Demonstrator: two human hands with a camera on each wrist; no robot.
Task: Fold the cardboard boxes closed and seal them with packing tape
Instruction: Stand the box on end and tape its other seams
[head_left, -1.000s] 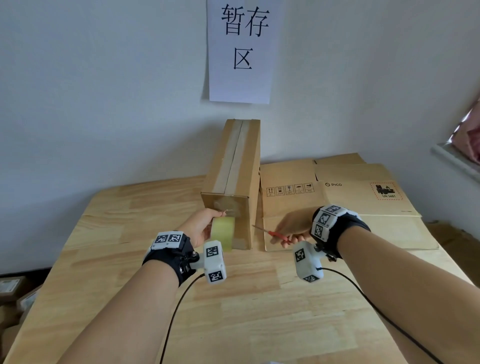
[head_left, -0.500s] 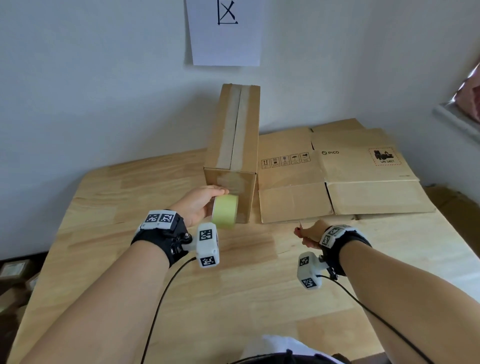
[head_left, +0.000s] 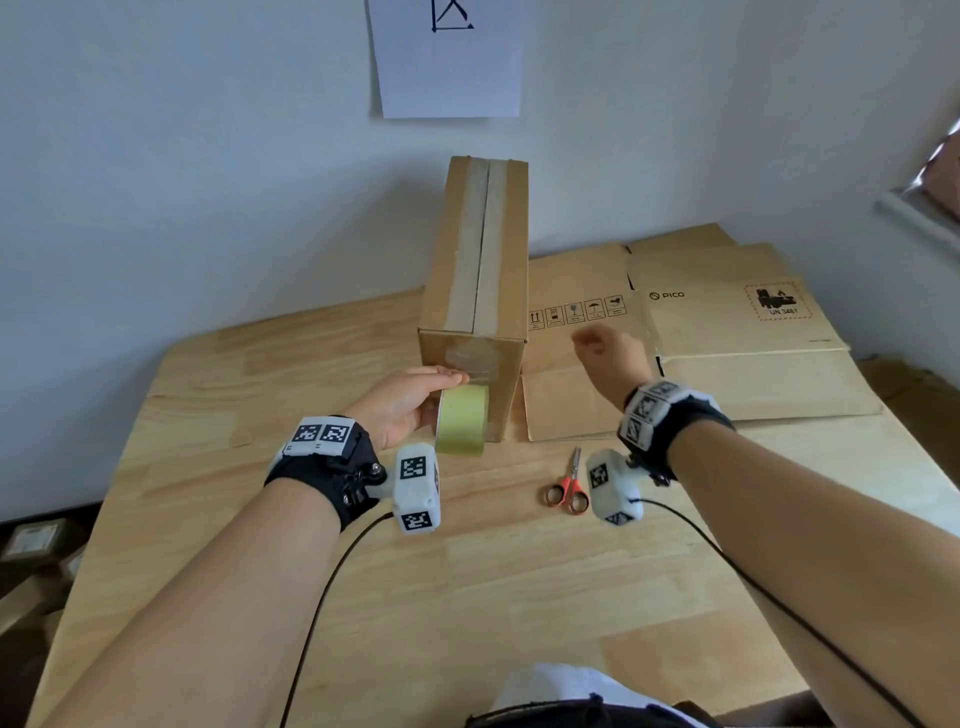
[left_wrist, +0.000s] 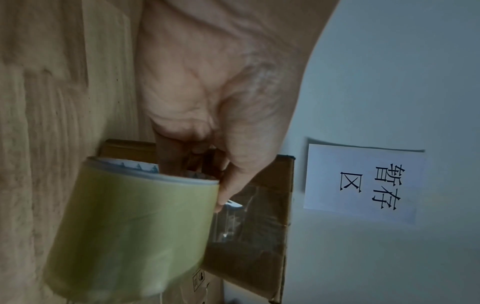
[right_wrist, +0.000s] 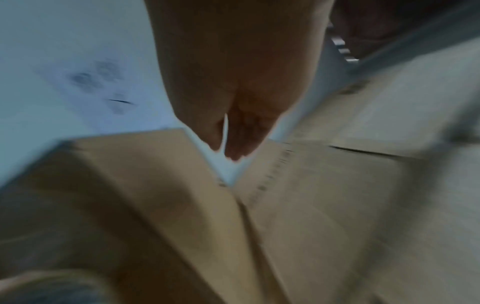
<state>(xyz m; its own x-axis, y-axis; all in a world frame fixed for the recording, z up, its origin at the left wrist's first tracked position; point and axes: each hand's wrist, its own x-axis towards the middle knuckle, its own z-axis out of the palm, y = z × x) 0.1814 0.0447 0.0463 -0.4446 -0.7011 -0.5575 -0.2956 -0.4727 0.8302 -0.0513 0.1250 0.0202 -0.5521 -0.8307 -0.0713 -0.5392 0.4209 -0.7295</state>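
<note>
A tall closed cardboard box (head_left: 480, 260) stands upright near the wall, with tape along its top seam and down its near face. My left hand (head_left: 410, 400) grips a yellow-green roll of packing tape (head_left: 462, 422) against the lower part of that face. In the left wrist view the fingers (left_wrist: 182, 152) hook into the roll's core (left_wrist: 135, 226), and a clear strip of tape lies on the box (left_wrist: 259, 236). My right hand (head_left: 608, 358) hovers to the right of the box, blurred and holding nothing; the fingers (right_wrist: 233, 133) point down together. Red-handled scissors (head_left: 569, 486) lie on the table.
Flattened cardboard boxes (head_left: 727, 338) lie on the wooden table (head_left: 467, 597) to the right of the upright box, reaching the wall corner. A paper sign (head_left: 449, 67) hangs on the wall. More boxes sit on the floor at left (head_left: 31, 540).
My right hand laid the scissors on the table and rose toward the box's right side. The left hand stayed on the tape roll at the box's near face.
</note>
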